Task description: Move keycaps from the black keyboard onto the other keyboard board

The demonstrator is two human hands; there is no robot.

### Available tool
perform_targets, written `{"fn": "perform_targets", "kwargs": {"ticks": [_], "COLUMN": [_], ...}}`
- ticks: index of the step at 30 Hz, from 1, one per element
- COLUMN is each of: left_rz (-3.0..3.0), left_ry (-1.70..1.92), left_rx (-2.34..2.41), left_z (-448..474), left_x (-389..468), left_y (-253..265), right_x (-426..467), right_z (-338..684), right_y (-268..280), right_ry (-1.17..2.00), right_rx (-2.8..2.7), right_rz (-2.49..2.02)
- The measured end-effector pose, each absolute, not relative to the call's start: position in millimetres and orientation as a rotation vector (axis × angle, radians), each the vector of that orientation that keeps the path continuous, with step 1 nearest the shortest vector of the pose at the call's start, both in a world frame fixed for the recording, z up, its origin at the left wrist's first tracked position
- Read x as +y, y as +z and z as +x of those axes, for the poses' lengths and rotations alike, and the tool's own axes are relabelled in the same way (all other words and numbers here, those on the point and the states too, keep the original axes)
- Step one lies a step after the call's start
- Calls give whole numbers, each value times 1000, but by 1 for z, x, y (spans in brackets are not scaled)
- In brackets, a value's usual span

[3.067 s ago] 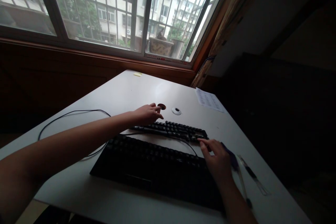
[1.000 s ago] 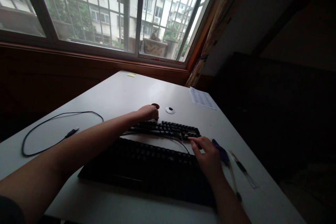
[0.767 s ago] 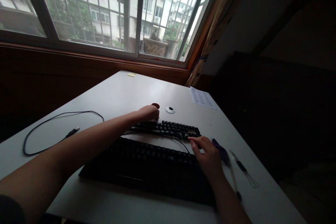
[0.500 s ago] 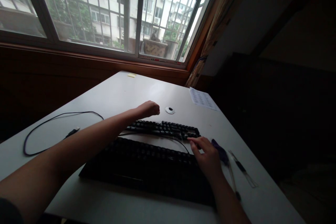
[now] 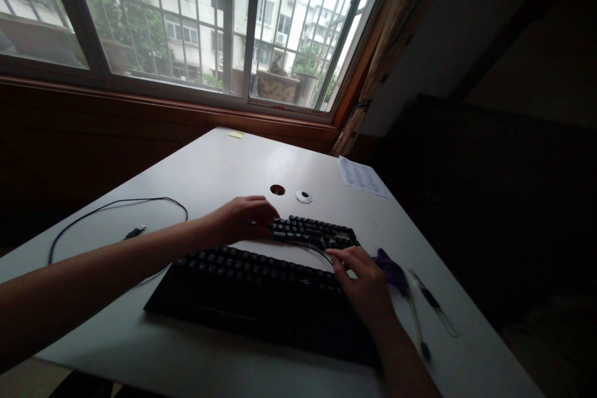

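Two black keyboards lie on the white table. The nearer keyboard (image 5: 261,317) is the larger one, with a wide dark front part. Behind it is the smaller far keyboard (image 5: 312,230), which shows gaps among its keys at the right. My left hand (image 5: 249,217) is over the far keyboard's left part, fingers curled down and closed; what they hold, if anything, is hidden. My right hand (image 5: 364,280) hovers at the right end of the nearer keyboard, thumb and forefinger closed near a thin black cable (image 5: 308,247). Anything between those fingertips is too small to name.
Right of my right hand lie a purple cloth-like thing (image 5: 392,270), a dark-tipped stick (image 5: 422,342) and a wire-ended tool (image 5: 433,301). A USB cable (image 5: 135,232) loops at left. Farther back are a round hole (image 5: 277,189), a white ring (image 5: 303,197) and a paper sheet (image 5: 364,176).
My left hand has come back and down from beside the white ring to the far keyboard, uncovering the round hole. My right hand has shifted only slightly.
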State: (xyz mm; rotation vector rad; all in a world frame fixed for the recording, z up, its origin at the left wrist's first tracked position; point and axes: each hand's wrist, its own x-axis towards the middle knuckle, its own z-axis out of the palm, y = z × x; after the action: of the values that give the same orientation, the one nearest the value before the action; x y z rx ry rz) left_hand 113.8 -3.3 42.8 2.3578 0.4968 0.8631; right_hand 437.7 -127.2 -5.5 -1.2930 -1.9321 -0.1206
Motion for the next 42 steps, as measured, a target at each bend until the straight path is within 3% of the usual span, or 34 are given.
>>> {"fn": "perform_targets", "kwargs": {"ticks": [9,42], "left_rz": [2227,2040], "left_ry": [792,810], "left_rx": [553,559], "left_z": [111,102], "left_x": [-66,-70], "left_y": [-3,-23], "right_x": [-144,-132], "right_z": [388,341], "right_y": [-1,-12], "right_ry": [-6,145], "right_rx": [-2095,-2195], "right_rz": [-1044,-803]}}
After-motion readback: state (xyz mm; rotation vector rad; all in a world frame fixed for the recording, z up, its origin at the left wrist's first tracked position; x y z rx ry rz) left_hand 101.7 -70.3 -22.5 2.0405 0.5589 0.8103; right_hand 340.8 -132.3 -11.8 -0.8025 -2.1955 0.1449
